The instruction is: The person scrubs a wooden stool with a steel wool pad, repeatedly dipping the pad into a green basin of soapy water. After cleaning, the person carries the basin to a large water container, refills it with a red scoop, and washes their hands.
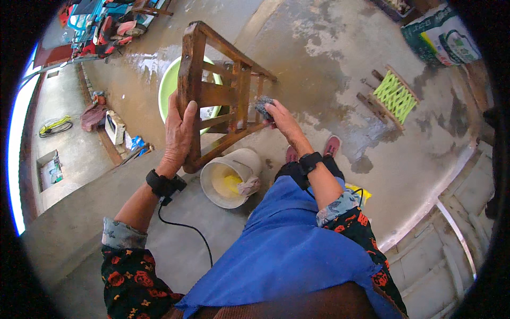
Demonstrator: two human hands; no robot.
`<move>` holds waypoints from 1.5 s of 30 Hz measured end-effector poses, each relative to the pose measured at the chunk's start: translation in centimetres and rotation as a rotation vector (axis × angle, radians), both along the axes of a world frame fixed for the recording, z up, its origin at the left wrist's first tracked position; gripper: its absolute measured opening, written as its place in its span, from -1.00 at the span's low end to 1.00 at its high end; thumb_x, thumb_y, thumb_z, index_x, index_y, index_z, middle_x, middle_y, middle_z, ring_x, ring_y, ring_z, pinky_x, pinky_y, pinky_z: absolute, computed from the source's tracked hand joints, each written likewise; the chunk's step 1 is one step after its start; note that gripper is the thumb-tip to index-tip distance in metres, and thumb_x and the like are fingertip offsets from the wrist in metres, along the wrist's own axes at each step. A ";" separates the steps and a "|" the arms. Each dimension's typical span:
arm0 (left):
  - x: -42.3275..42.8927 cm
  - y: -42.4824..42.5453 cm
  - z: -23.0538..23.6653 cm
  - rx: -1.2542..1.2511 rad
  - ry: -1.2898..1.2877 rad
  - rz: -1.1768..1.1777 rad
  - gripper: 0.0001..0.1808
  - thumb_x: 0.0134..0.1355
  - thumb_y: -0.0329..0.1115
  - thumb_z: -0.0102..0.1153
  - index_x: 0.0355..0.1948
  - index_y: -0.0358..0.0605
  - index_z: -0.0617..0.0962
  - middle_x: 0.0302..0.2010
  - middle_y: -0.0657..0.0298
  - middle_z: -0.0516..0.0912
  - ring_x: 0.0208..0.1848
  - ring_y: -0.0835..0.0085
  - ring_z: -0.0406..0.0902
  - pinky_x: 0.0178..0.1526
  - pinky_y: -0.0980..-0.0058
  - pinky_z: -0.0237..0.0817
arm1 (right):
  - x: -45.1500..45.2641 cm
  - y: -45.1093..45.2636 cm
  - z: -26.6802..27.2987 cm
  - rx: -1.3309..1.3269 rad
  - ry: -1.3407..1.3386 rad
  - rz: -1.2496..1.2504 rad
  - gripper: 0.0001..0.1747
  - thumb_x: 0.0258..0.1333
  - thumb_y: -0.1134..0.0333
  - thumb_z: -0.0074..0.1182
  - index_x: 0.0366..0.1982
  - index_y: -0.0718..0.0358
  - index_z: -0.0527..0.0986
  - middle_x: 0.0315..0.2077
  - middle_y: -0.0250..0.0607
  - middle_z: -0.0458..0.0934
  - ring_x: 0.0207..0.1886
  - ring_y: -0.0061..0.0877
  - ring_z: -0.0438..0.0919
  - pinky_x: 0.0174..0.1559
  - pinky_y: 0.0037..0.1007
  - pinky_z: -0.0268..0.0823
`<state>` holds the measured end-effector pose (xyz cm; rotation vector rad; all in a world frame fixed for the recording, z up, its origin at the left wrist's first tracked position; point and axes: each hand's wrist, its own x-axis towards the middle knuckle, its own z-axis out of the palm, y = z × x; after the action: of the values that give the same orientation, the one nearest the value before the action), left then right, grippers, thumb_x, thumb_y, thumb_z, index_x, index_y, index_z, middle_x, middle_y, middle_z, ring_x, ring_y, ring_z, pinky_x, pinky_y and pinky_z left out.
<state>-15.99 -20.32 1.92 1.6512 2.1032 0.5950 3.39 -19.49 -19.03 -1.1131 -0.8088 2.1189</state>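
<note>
A brown wooden chair or stool frame (pixel 191 67), with several rails and slats, is held tilted in front of me. My left hand (pixel 178 125) grips its near thick bar, thumb on the close face and fingers partly hidden behind. A grey scouring pad, perhaps steel wool (pixel 263 106), is pinched in my right hand (pixel 286 123) beside the frame's right end; whether it touches the wood cannot be told. Behind the frame stands a light green basin (pixel 169 85), partly covered by it. Below is a whitish bucket (pixel 210 187) with something yellow inside and a rag (pixel 249 186) over its rim.
Wet patches mark the concrete floor (pixel 287 60). A small wooden stool with a green woven seat (pixel 396 95) lies at right, near a green and white sack (pixel 442 40). A red and blue vehicle (pixel 105 30) stands far left. A dark cloth (pixel 94 115) lies by the left ledge.
</note>
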 end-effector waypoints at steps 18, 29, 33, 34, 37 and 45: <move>0.4 0.1 0.3 -0.084 -0.088 0.016 -0.50 0.34 -0.21 -0.06 0.21 -0.25 0.24 0.04 0.11 0.39 0.10 0.36 0.29 0.22 0.41 0.07 | -10.8 0.7 -10.1 0.016 -0.231 -0.182 -0.54 0.19 0.27 0.02 0.08 0.23 0.24 -0.37 -0.26 0.47 -0.51 -0.64 0.45 -0.54 -0.53 0.33; 0.4 -0.5 -0.1 -0.089 -0.226 0.178 -0.43 0.32 -0.26 -0.09 0.29 -0.24 0.15 0.18 0.10 0.34 0.20 0.34 0.26 0.27 0.38 0.03 | -14.3 0.7 -5.7 -0.063 0.111 -0.268 -0.70 0.08 0.52 0.04 -0.10 0.27 0.34 -0.37 -0.23 0.48 -0.44 -0.56 0.48 -0.40 -0.50 0.34; 0.1 -1.1 -0.1 -0.119 -0.197 0.218 -0.40 0.32 -0.19 -0.10 0.30 -0.23 0.14 0.17 0.10 0.35 0.22 0.33 0.25 0.28 0.37 0.00 | -13.4 1.7 -5.0 0.320 -0.041 -0.323 -0.71 0.00 0.57 0.06 -0.17 0.28 0.35 -0.39 -0.17 0.48 -0.44 -0.47 0.50 -0.38 -0.42 0.38; 0.0 -1.2 0.0 -0.136 -0.164 0.223 -0.39 0.32 -0.18 -0.09 0.30 -0.23 0.14 0.18 0.10 0.34 0.22 0.33 0.25 0.28 0.37 0.00 | -13.2 2.1 -5.3 0.479 -0.054 -0.337 -0.71 0.02 0.57 0.05 -0.17 0.29 0.34 -0.40 -0.18 0.48 -0.48 -0.53 0.48 -0.42 -0.46 0.38; -0.1 -1.3 0.2 -0.096 -0.158 0.238 -0.35 0.31 -0.13 -0.06 0.32 -0.22 0.11 0.19 0.08 0.33 0.20 0.33 0.26 0.27 0.35 0.03 | -12.9 3.6 -6.8 0.368 -0.400 -0.345 -0.78 0.00 0.54 0.08 -0.28 0.27 0.35 -0.43 -0.08 0.54 -0.47 -0.38 0.57 -0.42 -0.34 0.38; 0.3 -1.9 0.3 -0.096 -0.234 0.265 -0.23 0.31 -0.08 -0.04 0.38 -0.14 -0.06 0.18 0.04 0.32 0.01 0.25 0.47 0.02 0.27 0.36 | -12.3 2.5 -2.6 0.338 -0.181 -0.369 -0.82 0.07 0.47 0.04 -0.25 0.30 0.37 -0.38 0.05 0.54 -0.39 -0.17 0.55 -0.34 -0.23 0.35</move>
<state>-15.65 -22.26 2.18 1.1972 2.1528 0.7181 -8.90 -16.96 -21.65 -1.1750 -0.9227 1.5308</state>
